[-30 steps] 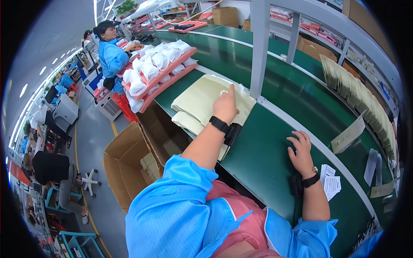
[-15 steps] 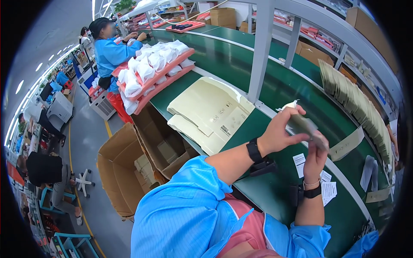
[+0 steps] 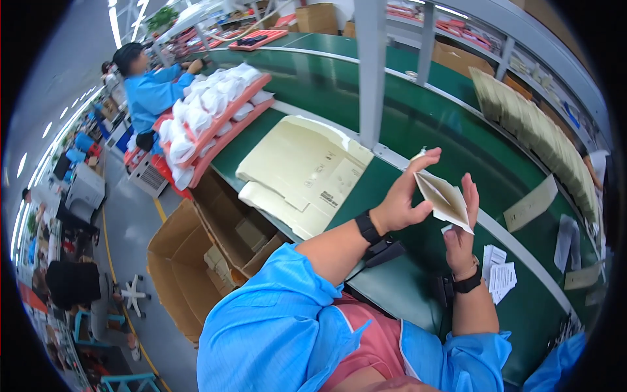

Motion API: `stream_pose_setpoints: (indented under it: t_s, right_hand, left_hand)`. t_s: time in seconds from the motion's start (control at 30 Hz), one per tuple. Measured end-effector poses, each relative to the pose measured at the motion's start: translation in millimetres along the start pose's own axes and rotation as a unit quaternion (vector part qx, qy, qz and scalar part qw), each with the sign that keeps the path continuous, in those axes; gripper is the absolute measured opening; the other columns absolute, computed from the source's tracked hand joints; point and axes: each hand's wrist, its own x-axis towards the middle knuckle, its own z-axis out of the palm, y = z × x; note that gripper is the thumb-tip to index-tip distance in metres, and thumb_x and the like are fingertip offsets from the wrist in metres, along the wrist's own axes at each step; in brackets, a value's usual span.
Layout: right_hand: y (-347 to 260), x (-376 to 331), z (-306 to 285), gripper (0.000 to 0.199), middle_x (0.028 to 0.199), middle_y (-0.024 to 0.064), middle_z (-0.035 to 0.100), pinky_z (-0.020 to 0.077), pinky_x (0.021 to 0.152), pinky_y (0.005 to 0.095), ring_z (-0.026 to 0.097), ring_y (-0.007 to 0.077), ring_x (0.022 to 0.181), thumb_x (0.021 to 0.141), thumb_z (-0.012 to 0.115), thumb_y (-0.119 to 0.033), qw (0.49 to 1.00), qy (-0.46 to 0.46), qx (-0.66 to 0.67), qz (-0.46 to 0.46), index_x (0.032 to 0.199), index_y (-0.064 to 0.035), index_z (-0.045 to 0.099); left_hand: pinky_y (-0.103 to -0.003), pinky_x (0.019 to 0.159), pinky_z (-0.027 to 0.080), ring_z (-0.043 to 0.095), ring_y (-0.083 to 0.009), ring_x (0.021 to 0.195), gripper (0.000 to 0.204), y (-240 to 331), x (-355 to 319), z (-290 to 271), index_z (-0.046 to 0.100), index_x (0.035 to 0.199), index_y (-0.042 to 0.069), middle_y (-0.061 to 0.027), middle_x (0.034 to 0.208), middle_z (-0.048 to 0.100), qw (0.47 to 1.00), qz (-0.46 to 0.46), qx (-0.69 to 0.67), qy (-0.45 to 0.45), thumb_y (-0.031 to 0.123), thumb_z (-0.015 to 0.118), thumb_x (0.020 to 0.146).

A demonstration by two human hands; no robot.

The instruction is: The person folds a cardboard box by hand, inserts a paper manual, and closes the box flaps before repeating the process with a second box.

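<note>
Left hand (image 3: 400, 201) and right hand (image 3: 461, 248), fingers half-spread, hold a box (image 3: 445, 200), mouth upward, long axis slanting from left forefinger to right palm.

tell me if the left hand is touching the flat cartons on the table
Apart. The head view shows it: green table is visible between the left hand and the right edge of the flat cartons.

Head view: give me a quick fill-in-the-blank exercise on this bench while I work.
1. The cream box between the left hand and right hand is ____, not closed.
2. The white slips lie nearer the ____ hand.
3. The table beneath the flat cartons is ____.
4. The trays beneath the white-wrapped items are ____.
Missing words: open; right; green; pink.
</note>
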Motion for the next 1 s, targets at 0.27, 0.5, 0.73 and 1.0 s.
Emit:
stream_pose_setpoints:
  t_s: [0.27,0.5,0.73,1.0]
  right_hand:
    - [1.3,0.7,13.3,0.108,0.153,0.0165,0.017,0.0220,0.111,0.0403,0.021,0.0288,0.140,0.079,0.062,-0.062,0.985,0.024,0.160,0.055,0.149,-0.0044,0.002]
    - [-1.3,-7.1,20.4,0.097,0.149,0.0146,0.025,0.0225,0.111,0.0392,0.023,0.0259,0.139,0.082,0.062,-0.055,0.977,0.025,0.200,0.071,0.148,-0.0046,0.012]
    - [3.9,-10.1,18.3,0.080,0.145,0.0103,0.031,0.0213,0.111,0.0390,0.025,0.0253,0.138,0.088,0.059,-0.042,0.993,0.010,0.111,0.027,0.146,-0.0052,0.018]
    - [-7.0,-9.2,21.3,0.065,0.141,0.0095,0.035,0.0130,0.114,0.0403,0.012,0.0274,0.143,0.093,0.054,-0.033,0.977,0.053,0.202,0.037,0.143,-0.0078,0.023]
  left_hand:
    - [-0.046,0.113,0.017,0.025,-0.0376,0.137,0.097,0.4,-14.5,28.2,0.021,0.144,0.004,-0.0213,0.146,0.028,0.997,-0.009,-0.055,-0.045,0.063,0.058,0.077]
    - [-0.048,0.112,0.017,0.022,-0.0363,0.138,0.095,-6.1,-25.9,38.0,0.020,0.144,0.006,-0.0215,0.146,0.027,0.987,0.133,-0.021,0.087,0.059,0.063,0.078]
    - [-0.045,0.106,0.031,0.037,-0.0317,0.130,0.056,-0.6,-29.8,37.3,0.030,0.140,0.012,-0.0209,0.148,0.023,0.989,0.084,0.035,0.115,0.035,0.051,0.094]
    - [-0.053,0.112,0.008,0.027,-0.0384,0.136,0.040,7.1,-26.6,39.3,0.049,0.132,0.024,-0.0187,0.144,0.034,0.987,0.101,-0.120,0.026,0.018,0.051,0.093]
